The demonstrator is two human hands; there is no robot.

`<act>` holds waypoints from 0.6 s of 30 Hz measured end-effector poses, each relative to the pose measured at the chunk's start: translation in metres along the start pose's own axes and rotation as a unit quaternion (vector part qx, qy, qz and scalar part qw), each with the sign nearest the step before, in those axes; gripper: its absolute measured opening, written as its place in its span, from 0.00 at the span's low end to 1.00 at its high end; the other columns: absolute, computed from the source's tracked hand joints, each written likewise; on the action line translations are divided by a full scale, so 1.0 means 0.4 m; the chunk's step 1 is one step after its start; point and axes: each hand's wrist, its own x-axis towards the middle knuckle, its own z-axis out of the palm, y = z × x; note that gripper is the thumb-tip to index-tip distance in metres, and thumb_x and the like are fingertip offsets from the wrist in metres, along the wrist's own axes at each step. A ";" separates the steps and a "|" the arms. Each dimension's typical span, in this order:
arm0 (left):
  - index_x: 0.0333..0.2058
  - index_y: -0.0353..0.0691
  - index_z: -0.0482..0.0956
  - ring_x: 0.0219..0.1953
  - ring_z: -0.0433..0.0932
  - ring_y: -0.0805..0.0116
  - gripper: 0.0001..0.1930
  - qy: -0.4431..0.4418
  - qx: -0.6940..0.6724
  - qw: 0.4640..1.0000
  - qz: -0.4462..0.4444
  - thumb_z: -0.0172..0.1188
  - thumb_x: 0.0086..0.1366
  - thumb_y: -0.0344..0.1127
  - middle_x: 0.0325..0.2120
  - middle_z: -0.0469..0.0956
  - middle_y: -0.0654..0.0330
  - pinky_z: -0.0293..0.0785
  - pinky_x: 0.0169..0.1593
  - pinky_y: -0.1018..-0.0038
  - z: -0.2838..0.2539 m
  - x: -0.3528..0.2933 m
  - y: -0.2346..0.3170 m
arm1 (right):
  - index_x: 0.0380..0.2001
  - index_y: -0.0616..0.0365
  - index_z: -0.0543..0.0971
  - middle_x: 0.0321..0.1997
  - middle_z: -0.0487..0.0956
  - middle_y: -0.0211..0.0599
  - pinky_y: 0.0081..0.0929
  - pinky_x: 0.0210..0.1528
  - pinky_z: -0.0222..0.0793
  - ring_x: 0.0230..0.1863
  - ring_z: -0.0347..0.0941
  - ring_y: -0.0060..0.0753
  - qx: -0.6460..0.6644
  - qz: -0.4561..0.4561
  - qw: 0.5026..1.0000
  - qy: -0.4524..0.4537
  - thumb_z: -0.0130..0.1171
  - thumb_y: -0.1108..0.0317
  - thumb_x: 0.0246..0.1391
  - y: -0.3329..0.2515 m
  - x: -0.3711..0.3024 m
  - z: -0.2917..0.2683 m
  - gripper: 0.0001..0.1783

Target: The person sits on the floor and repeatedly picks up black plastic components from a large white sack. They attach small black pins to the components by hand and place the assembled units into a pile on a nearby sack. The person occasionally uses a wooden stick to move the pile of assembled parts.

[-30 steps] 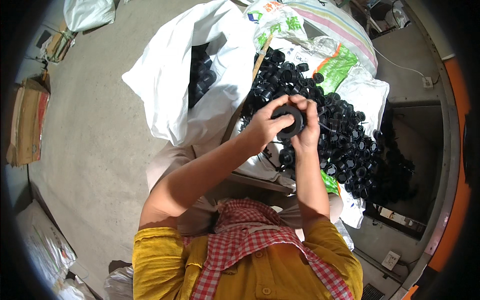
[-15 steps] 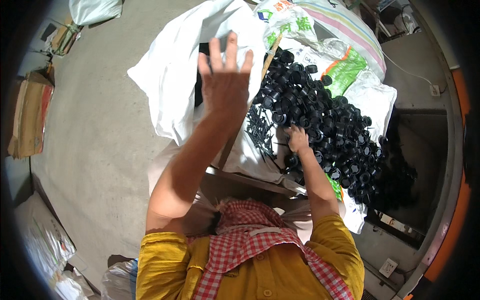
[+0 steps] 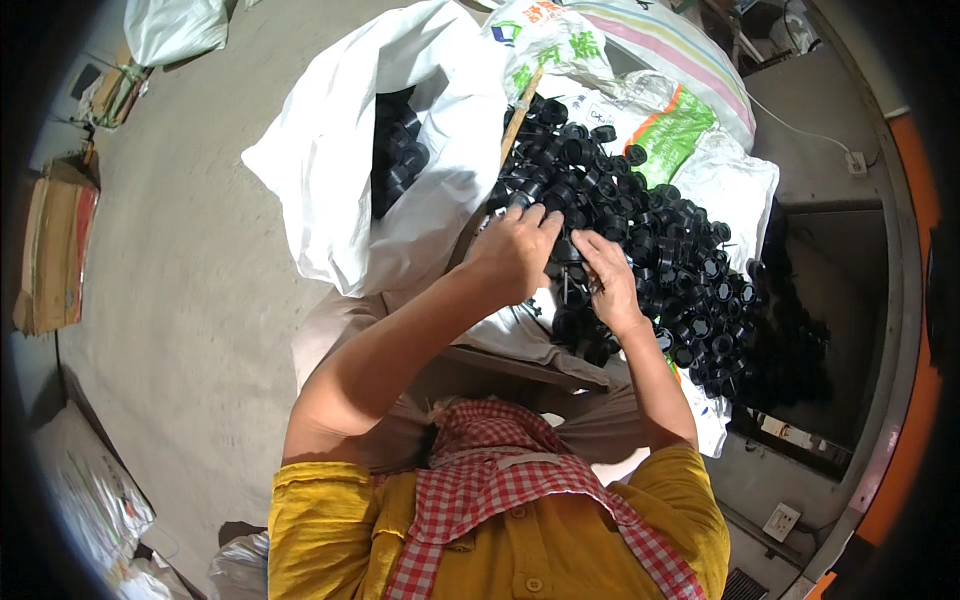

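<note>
Left hand in the head view: back from above the mouth of the white sack (image 3: 330,180), where it was spread half a second ago; left hand (image 3: 515,250) is now at the near side of the pile, about 1 o'clock from the centre of view.
Right hand in the head view: right hand (image 3: 612,285) was already low beside the pile; it now lies near 3 o'clock, turned toward the left one.
Handling: the step looks like taking up a loose black piece with both hands; it would go best with fingertips on the round rim, neighbouring pieces nudged aside, and the thin stem left free of strain.
Left grip: fingers bent downward, their tips among the black pieces; whether they close on one I cannot tell.
Right grip: fingers loosely curved and partly spread, tips at a black cap (image 3: 567,248); a firm hold cannot be made out.
Black cap: between the hands, around 2 o'clock, with a thin stem below it.
Pile: heap of black caps (image 3: 680,270), stretching from 1 to 3 o'clock, partly over a white-and-green bag (image 3: 675,140).
White sack: at 11 o'clock, open, more black pieces (image 3: 403,150) inside.
</note>
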 end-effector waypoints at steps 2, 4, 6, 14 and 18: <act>0.57 0.30 0.62 0.47 0.72 0.42 0.39 0.001 -0.172 0.984 0.035 0.67 0.47 0.35 0.47 0.69 0.35 0.69 0.52 0.61 0.004 0.003 0.009 | 0.55 0.53 0.73 0.52 0.74 0.45 0.32 0.50 0.68 0.46 0.71 0.46 0.062 -0.022 0.996 0.057 0.54 0.86 0.44 -0.059 0.042 -0.033 0.32; 0.50 0.34 0.69 0.40 0.77 0.46 0.27 0.062 -0.235 0.970 -0.023 0.63 0.51 0.34 0.38 0.76 0.40 0.73 0.44 0.63 -0.019 0.030 0.033 | 0.56 0.57 0.71 0.54 0.74 0.46 0.30 0.50 0.68 0.48 0.72 0.39 0.191 0.063 0.975 0.091 0.54 0.74 0.57 -0.084 0.049 -0.046 0.22; 0.37 0.36 0.73 0.26 0.76 0.43 0.13 0.208 -0.253 0.943 -0.059 0.60 0.53 0.31 0.20 0.75 0.45 0.73 0.32 0.60 -0.041 0.055 0.036 | 0.57 0.58 0.70 0.58 0.72 0.40 0.25 0.51 0.68 0.50 0.71 0.30 0.378 0.121 0.902 0.171 0.51 0.67 0.62 -0.109 0.071 -0.061 0.21; 0.43 0.28 0.71 0.33 0.79 0.66 0.13 0.145 -0.645 0.693 -0.287 0.56 0.60 0.28 0.36 0.75 0.55 0.83 0.36 0.70 -0.047 0.061 0.022 | 0.53 0.60 0.72 0.52 0.74 0.47 0.37 0.59 0.59 0.54 0.69 0.48 0.100 0.008 0.983 0.155 0.53 0.70 0.58 -0.151 0.078 -0.015 0.19; 0.42 0.30 0.72 0.34 0.80 0.70 0.17 0.086 -0.382 0.892 -0.225 0.62 0.57 0.34 0.31 0.78 0.57 0.78 0.35 0.76 -0.058 0.052 -0.003 | 0.41 0.61 0.74 0.37 0.76 0.39 0.34 0.50 0.63 0.40 0.71 0.42 0.004 0.012 0.991 0.130 0.53 0.73 0.55 -0.147 0.084 -0.019 0.10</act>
